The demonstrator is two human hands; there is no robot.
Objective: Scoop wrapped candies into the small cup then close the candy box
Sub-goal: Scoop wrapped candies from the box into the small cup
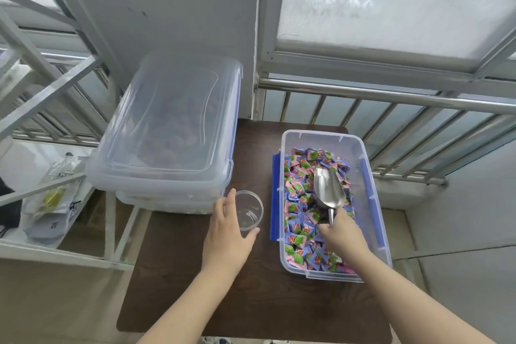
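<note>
An open clear candy box [374, 220] with blue latches stands at the right of the dark table, holding several pink, blue and green wrapped candies [298, 204]. A metal scoop [328, 190] lies on the candies, bowl empty and facing up. My right hand [342, 232] is inside the box, closed around the scoop's handle. A small clear cup [250, 211], empty and upright, stands left of the box. My left hand [227, 229] wraps around its near and left side. A lid for this box is not visible.
Two stacked clear lidded boxes [167, 131] sit at the table's back left, the top one holding brownish items. The dark table [251, 301] has bare surface near me. A metal railing [391, 109] and window lie behind; a white rack [55, 176] with packets stands left.
</note>
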